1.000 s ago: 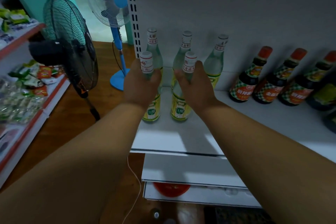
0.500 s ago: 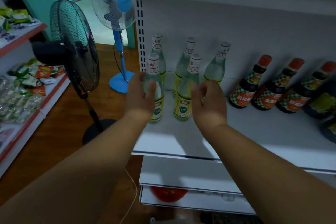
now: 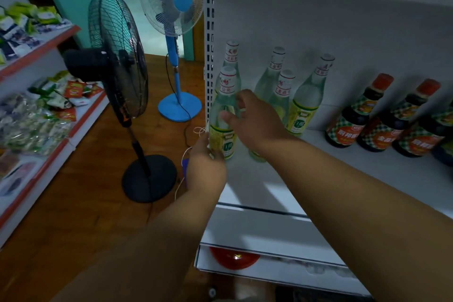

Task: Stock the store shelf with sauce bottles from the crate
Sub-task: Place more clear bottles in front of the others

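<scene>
Sauce bottles, five clear ones with yellow-green labels, are standing upright at the left end of the white shelf (image 3: 245, 191), by the slotted upright (image 3: 209, 56). Three are sitting in the back row, two in front. Front-left bottle (image 3: 224, 115) is standing near the shelf's left edge, just beside the upright. My left hand (image 3: 206, 167) is touching its lower label from the left side, fingers curled against the base; can't tell if that grip is actually clamping or just resting on it. My right hand (image 3: 255, 122) is reaching across at mid-height, fingers spread apart, thumb and fingertips lying over the glass body of the same bottle, grip loose and not closed around it. Front-right bottle (image 3: 282, 95) is standing mostly hidden behind my right hand and wrist. Dark sauce bottles (image 3: 355, 117) with red caps and checked labels are lining the same shelf further right, well apart from the clear ones. Black floor fan (image 3: 117, 64) and blue floor fan (image 3: 175, 7) are standing on the wooden floor to the left. Snack packets (image 3: 36, 110) are lying on the neighbouring rack at far left.
</scene>
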